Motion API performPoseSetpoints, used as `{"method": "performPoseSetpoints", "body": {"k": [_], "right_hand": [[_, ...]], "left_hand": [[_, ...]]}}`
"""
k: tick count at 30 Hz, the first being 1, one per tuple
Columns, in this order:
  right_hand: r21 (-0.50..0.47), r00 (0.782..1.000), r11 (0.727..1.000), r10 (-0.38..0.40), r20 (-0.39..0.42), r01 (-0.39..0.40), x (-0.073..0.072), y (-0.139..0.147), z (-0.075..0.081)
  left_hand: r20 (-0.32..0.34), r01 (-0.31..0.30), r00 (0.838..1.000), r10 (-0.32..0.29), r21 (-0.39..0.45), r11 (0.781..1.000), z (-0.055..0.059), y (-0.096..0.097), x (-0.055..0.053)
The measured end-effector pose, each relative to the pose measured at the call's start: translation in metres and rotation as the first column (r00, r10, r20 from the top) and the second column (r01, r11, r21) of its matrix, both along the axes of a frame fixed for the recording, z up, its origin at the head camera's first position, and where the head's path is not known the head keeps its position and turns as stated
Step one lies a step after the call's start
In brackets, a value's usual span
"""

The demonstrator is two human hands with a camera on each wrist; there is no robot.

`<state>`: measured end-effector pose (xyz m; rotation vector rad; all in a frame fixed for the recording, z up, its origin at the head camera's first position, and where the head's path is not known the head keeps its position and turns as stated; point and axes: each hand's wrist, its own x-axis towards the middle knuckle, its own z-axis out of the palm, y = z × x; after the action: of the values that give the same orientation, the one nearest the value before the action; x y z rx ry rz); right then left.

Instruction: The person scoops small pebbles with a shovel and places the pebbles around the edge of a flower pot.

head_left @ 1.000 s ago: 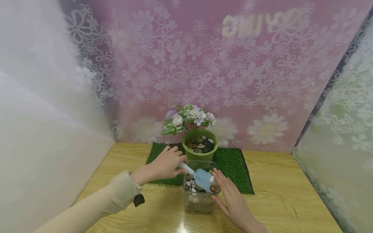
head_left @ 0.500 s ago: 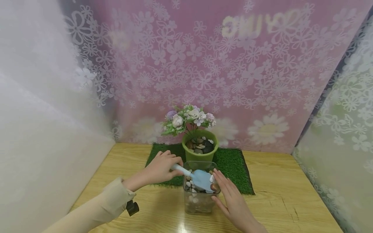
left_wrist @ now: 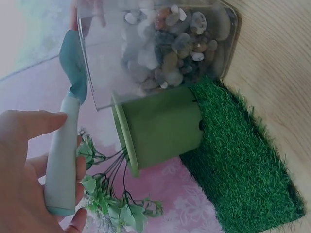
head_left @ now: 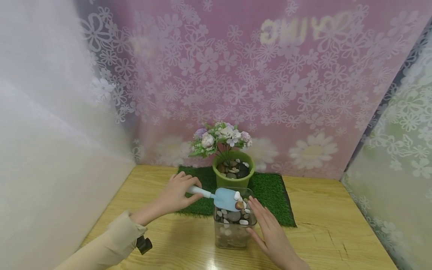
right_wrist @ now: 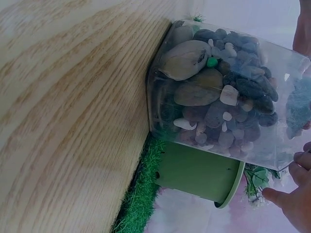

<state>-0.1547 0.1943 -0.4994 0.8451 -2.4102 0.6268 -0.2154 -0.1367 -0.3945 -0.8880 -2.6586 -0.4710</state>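
Observation:
My left hand (head_left: 179, 193) grips the white handle of a small trowel (head_left: 225, 198), the thumb laid along it in the left wrist view. A white pebble (head_left: 237, 195) and a brown pebble (head_left: 239, 205) sit at the front of its light blue blade. The blade is over the mouth of a clear square container (head_left: 231, 240), which is partly filled with mixed pebbles (right_wrist: 199, 87). My right hand (head_left: 271, 232) rests against the container's right side near the rim, its fingers straight and the thumb spread.
Directly behind the container stands a green pot (head_left: 233, 182) with artificial flowers (head_left: 222, 137) and stones inside. Under the pot lies a mat of artificial grass (head_left: 273, 198) on the wooden table (head_left: 330, 225). Patterned curtains (head_left: 236, 75) enclose the back and sides.
My left hand has drawn back left and raised the trowel, carrying the white and brown pebbles away from the container's front right, which uncovers the pebbles below. The right hand stays at the container.

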Motion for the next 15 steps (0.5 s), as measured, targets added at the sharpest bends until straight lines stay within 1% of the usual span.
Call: {"method": "performPoseSetpoints", "body": {"k": [4, 8, 12, 15], "right_hand": [[-0.001, 1.000, 1.000, 0.007, -0.010, -0.007, 0.000, 0.000, 0.000], [-0.002, 1.000, 1.000, 0.008, -0.023, -0.008, -0.001, 0.000, 0.000], [-0.001, 1.000, 1.000, 0.006, -0.025, -0.006, -0.001, 0.000, 0.000], [-0.005, 1.000, 1.000, 0.008, -0.030, -0.008, 0.000, 0.000, -0.001]], "left_hand": [[-0.049, -0.022, 0.998, 0.024, 0.032, 0.999, -0.002, -0.003, -0.001], [-0.095, -0.034, 0.995, 0.038, 0.043, 0.998, -0.006, -0.004, -0.002], [-0.125, -0.039, 0.991, 0.044, 0.042, 0.998, -0.009, -0.005, -0.003], [-0.129, -0.044, 0.990, 0.049, 0.043, 0.998, -0.011, -0.007, -0.004]]}}
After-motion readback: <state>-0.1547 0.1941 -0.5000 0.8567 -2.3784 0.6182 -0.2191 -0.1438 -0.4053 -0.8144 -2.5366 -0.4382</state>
